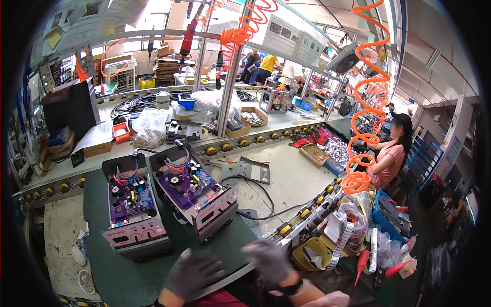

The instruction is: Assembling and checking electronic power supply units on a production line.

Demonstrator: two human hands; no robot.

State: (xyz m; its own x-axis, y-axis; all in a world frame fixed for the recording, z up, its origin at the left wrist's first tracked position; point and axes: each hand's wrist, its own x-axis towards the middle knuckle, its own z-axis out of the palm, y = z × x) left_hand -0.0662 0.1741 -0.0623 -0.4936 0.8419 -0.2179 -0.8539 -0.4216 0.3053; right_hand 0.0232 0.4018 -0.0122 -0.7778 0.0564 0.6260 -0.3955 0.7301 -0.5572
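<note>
As the left hand hovers, fingers apart and empty, the right hand is a blur — can't tell its fingers. Left unit at the left hand's eleven o'clock, right unit at twelve, both open-topped on the bench — best handled, I'd judge, by the casings, boards untouched.

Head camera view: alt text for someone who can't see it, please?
A grey-gloved left hand and blurred grey-gloved right hand are near the edge of a dark green table, before two open metal devices with purple circuit boards. At right are a hanging coiled orange hose and a co-worker in pink.
</note>
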